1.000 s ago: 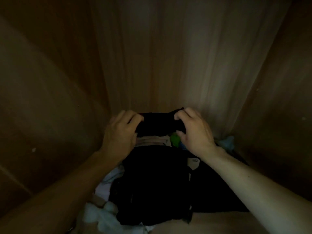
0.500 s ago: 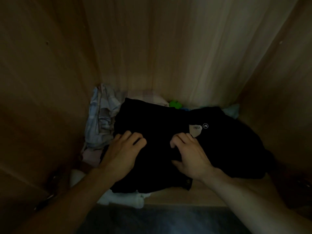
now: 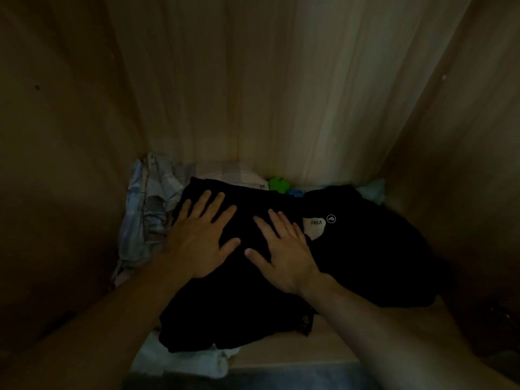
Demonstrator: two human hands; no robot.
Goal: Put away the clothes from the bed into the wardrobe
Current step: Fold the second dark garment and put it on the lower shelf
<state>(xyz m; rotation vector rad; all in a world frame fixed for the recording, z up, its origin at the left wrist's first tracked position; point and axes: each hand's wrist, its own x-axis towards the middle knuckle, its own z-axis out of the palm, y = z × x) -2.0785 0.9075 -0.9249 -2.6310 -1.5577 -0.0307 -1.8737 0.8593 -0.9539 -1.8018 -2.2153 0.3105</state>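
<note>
I look into a dim wooden wardrobe compartment [image 3: 281, 94]. A folded black garment [image 3: 239, 302] lies on top of a pile of clothes on the shelf. My left hand [image 3: 199, 237] lies flat on its left part with fingers spread. My right hand [image 3: 284, 251] lies flat on its middle, fingers straight. To the right sits another black garment [image 3: 374, 249] with a pale label reading PAKA [image 3: 315, 228].
A pale checked cloth [image 3: 149, 212] is bunched against the left wall. White fabric [image 3: 183, 358] sticks out under the pile at the shelf's front edge [image 3: 295, 358]. A green item [image 3: 277, 185] and light blue cloth [image 3: 371, 190] lie at the back.
Both hands held the black garment's far edge a second ago, then let go. They now lie flat and spread on top of it. The view has pulled back.
</note>
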